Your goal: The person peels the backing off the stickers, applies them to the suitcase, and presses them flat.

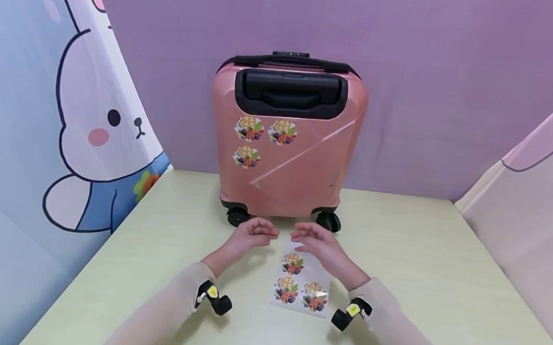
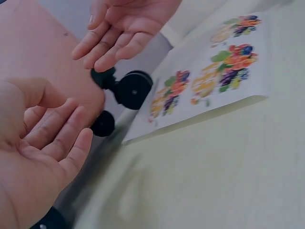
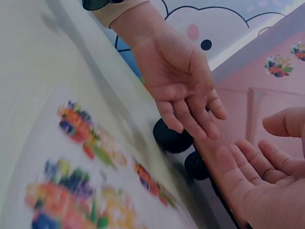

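Note:
My left hand [image 1: 249, 235] hovers in front of the suitcase's left wheel, fingers relaxed and slightly bent, holding nothing. Facing it, my right hand [image 1: 323, 247] is also empty, above the upper end of a white sticker sheet [image 1: 315, 274]. In the left wrist view the palm of the left hand [image 2: 38, 157] is turned up toward the right hand [image 2: 131, 36], a gap between them. Three round fruit stickers [image 1: 286, 290] show on the sheet. Behind the hands stands a pink suitcase [image 1: 300, 179], with three matching fruit stickers [image 1: 282, 132] on its upper left front.
The suitcase has a black handle recess [image 1: 291, 94] and black wheels [image 1: 238, 216] on a pale table [image 1: 408, 265]. A purple backdrop [image 1: 428, 97] rises behind it. A rabbit-printed cloth [image 1: 92, 77] hangs on the left and a pale cloth [image 1: 535, 220] on the right.

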A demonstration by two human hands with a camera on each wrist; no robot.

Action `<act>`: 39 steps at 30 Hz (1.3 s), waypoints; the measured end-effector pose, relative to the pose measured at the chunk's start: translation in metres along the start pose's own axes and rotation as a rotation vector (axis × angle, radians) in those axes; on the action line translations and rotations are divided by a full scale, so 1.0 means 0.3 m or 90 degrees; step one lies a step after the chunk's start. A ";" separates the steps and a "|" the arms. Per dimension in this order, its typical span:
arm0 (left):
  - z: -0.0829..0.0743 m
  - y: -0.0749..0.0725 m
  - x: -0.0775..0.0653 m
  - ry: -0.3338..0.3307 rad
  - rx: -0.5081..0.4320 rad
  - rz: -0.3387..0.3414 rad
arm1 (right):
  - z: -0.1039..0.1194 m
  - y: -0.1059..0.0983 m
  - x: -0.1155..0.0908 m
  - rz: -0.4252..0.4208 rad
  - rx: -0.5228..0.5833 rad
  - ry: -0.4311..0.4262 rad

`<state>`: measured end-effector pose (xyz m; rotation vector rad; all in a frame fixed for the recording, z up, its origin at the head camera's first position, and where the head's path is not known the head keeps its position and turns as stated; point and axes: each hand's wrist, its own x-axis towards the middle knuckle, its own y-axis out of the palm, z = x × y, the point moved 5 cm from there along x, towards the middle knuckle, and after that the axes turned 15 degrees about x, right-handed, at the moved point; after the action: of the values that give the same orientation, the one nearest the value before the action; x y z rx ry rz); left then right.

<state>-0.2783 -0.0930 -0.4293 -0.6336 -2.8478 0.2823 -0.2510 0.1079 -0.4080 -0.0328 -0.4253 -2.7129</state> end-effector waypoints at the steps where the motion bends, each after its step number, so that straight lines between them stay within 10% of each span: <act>1: 0.003 0.010 -0.003 0.002 0.004 0.007 | 0.001 -0.011 -0.011 -0.003 -0.007 -0.003; 21: 0.061 0.100 -0.016 -0.052 0.050 0.035 | 0.000 -0.227 -0.176 -0.190 -0.137 0.035; 39: 0.052 0.121 -0.006 -0.050 0.059 0.058 | -0.076 -0.217 -0.178 -0.127 -0.082 0.130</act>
<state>-0.2662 -0.0636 -0.4529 -0.7502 -2.8641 0.4613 -0.2258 0.1783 -0.4528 0.2632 -0.2037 -2.8972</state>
